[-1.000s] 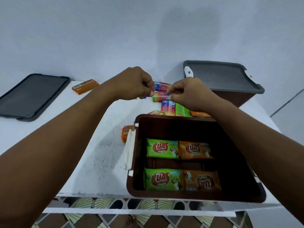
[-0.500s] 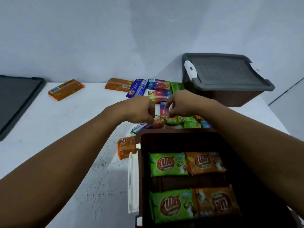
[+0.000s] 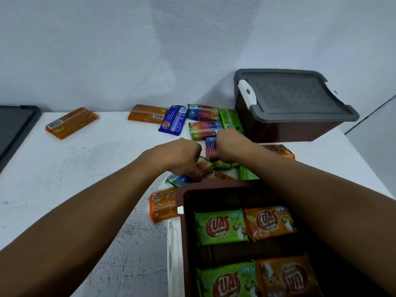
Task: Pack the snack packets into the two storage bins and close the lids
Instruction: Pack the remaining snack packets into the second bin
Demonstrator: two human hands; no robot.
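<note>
Pick-up step: left hand (image 3: pixel 180 159) and right hand (image 3: pixel 230 146), fingers (image 3: pixel 195 174) curled, apparently pinching glossy foil snack packets (image 3: pixel 222 165) behind the open brown plastic bin (image 3: pixel 214 186); next, lift over its rim.

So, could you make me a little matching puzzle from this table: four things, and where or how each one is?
1. far bin
2. near bin
3. loose lid
4. blue packet

a. flat at the left edge of the table
b. open, four packets inside
c. lid on
d. on the table, beside an orange packet

Pairs: 1-c, 2-b, 3-a, 4-d.
</note>
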